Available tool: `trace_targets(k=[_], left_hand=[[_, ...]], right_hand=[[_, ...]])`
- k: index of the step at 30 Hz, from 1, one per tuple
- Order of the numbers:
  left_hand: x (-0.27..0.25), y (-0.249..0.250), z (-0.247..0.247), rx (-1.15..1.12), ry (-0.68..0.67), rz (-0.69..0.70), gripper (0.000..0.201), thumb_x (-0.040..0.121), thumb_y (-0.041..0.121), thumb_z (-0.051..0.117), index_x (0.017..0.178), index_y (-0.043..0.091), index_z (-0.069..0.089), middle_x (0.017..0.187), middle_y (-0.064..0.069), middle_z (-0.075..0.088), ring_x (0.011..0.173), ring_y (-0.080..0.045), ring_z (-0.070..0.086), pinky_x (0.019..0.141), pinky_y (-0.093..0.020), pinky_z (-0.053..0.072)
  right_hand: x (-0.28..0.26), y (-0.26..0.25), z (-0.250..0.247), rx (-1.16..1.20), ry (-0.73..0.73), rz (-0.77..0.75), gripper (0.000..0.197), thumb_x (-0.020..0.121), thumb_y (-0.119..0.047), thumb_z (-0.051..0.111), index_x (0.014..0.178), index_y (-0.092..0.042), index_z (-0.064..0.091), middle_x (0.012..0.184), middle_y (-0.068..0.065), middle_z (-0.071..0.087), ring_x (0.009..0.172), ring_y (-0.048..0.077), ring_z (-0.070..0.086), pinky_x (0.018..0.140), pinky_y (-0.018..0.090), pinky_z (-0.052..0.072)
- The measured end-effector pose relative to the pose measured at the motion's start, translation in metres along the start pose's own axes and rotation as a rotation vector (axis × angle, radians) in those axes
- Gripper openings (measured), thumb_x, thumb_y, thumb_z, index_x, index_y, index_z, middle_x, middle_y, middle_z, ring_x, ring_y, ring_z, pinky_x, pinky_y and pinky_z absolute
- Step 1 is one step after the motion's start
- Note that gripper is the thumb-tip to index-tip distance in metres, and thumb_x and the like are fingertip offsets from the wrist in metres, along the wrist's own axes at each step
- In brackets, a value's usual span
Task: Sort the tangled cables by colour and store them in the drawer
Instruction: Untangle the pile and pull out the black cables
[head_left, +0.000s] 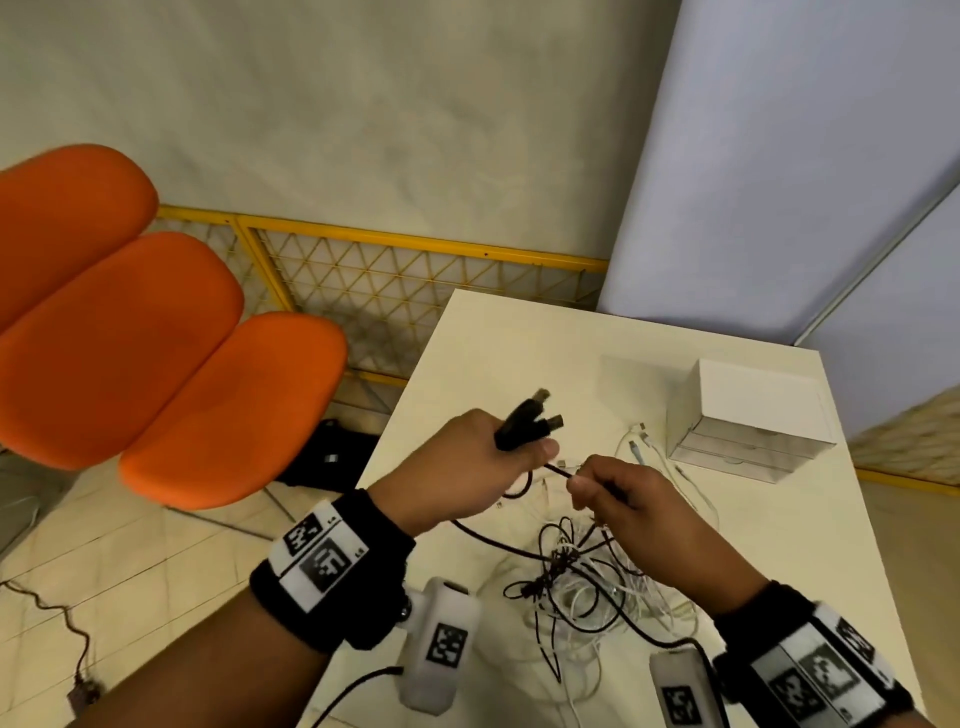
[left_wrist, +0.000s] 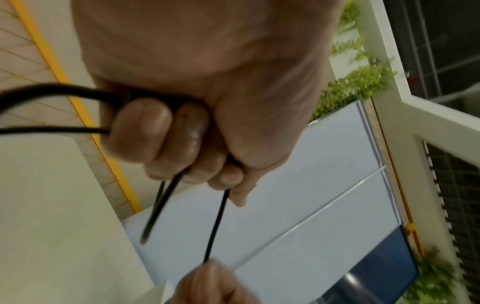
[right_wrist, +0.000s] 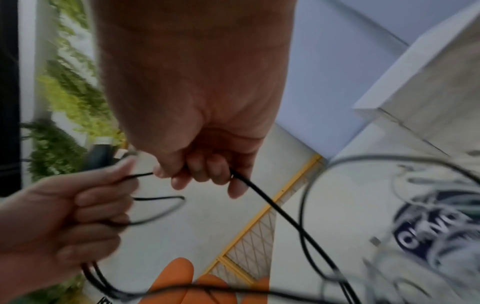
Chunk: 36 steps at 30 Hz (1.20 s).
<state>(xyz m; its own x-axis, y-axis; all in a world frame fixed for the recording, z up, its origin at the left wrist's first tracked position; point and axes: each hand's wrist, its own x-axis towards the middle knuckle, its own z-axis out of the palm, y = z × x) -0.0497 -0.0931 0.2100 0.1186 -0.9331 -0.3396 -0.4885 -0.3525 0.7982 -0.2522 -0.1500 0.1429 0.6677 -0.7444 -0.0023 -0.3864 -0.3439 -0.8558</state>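
Black cables bunched in the left hand; right hand pinches one black strand above the tangle on the table; drawer box far right

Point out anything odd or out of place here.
Black and white cables lie knotted in one heap on the table. A black item and another cable lie on the floor. Nothing looks damaged.

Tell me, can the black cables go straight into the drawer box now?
Not yet. The black cable both hands hold still runs into the tangle of white cables, and the drawer box looks closed.
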Motion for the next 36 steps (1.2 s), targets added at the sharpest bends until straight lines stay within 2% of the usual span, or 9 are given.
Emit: trace_targets(k=[2,7,13,17,21,24,30,33,36], left_hand=[[-0.004,0.003,-0.013,-0.124,0.054,0.041,0.04,0.09,0.046,0.067,0.073,0.012,0.056,0.059,-0.003,0.04,0.052,-0.017,0.037,0.055,-0.031,0.031],[-0.021,0.021,-0.048,-0.644,0.194,0.186,0.029,0.091,0.023,0.068,0.068,0.022,0.051,0.056,0.0,0.029,0.047,-0.013,0.021,0.043,-0.023,0.019],[-0.029,0.023,-0.065,-0.851,0.266,0.255,0.026,0.086,0.031,0.064,0.07,0.018,0.049,0.057,0.001,0.025,0.044,-0.01,0.017,0.048,-0.03,0.011],[-0.023,0.007,-0.052,-0.739,0.187,0.184,0.032,0.085,0.04,0.065,0.078,0.009,0.064,0.058,0.0,0.021,0.048,-0.013,0.015,0.046,-0.03,0.012],[-0.012,-0.01,-0.018,-0.596,0.005,0.003,0.023,0.086,0.033,0.075,0.091,0.01,0.074,0.061,0.0,0.021,0.055,-0.018,0.013,0.05,-0.033,0.012],[-0.001,-0.019,0.01,-0.516,-0.101,-0.103,0.011,0.089,0.026,0.075,0.089,0.015,0.075,0.06,0.0,0.026,0.051,-0.013,0.02,0.049,-0.028,0.014],[0.016,-0.019,0.022,-0.169,-0.185,-0.131,0.038,0.091,0.05,0.066,0.08,0.014,0.066,0.05,0.005,0.038,0.042,-0.011,0.031,0.042,-0.024,0.025],[0.019,-0.015,0.017,-0.019,-0.168,-0.076,0.039,0.094,0.044,0.064,0.064,0.018,0.066,0.044,0.01,0.053,0.038,-0.005,0.041,0.044,-0.021,0.033],[0.02,-0.013,0.011,-0.02,-0.07,-0.032,0.04,0.093,0.04,0.066,0.059,0.019,0.061,0.04,0.009,0.048,0.039,-0.005,0.042,0.047,-0.021,0.035]], right_hand=[[0.0,0.014,0.003,0.019,0.001,0.008,0.028,0.097,-0.042,0.049,0.077,-0.025,0.059,0.067,0.002,0.054,0.061,0.017,0.05,0.06,0.031,0.041],[-0.003,0.062,0.018,0.107,-0.009,0.106,0.032,0.102,-0.027,0.047,0.072,-0.018,0.048,0.062,-0.009,0.044,0.059,0.006,0.04,0.058,0.02,0.036],[0.001,0.094,0.03,0.066,-0.026,0.157,0.032,0.103,-0.021,0.048,0.071,-0.022,0.053,0.068,0.007,0.054,0.063,0.008,0.048,0.065,0.026,0.04],[0.005,0.071,0.029,0.046,-0.014,0.126,0.032,0.1,-0.022,0.053,0.071,-0.033,0.06,0.062,-0.01,0.053,0.059,0.005,0.045,0.06,0.021,0.038],[0.012,0.028,0.024,-0.043,0.027,0.011,0.02,0.098,-0.028,0.056,0.082,-0.031,0.067,0.073,-0.008,0.065,0.069,0.011,0.059,0.067,0.027,0.045],[0.014,-0.004,0.02,-0.074,0.044,-0.107,0.02,0.097,-0.024,0.057,0.084,-0.036,0.065,0.063,-0.021,0.056,0.06,0.001,0.052,0.057,0.015,0.036],[0.011,-0.009,0.014,-0.178,0.007,-0.067,0.034,0.097,-0.016,0.057,0.075,-0.042,0.061,0.066,-0.028,0.062,0.062,-0.002,0.058,0.057,0.011,0.039],[0.007,-0.006,0.015,-0.181,-0.034,-0.059,0.026,0.096,-0.034,0.053,0.076,-0.047,0.06,0.073,-0.018,0.065,0.067,0.007,0.06,0.058,0.017,0.042],[0.007,0.008,0.015,-0.108,-0.023,-0.028,0.026,0.095,-0.046,0.044,0.075,-0.034,0.055,0.066,-0.008,0.057,0.062,0.009,0.052,0.058,0.02,0.038]])
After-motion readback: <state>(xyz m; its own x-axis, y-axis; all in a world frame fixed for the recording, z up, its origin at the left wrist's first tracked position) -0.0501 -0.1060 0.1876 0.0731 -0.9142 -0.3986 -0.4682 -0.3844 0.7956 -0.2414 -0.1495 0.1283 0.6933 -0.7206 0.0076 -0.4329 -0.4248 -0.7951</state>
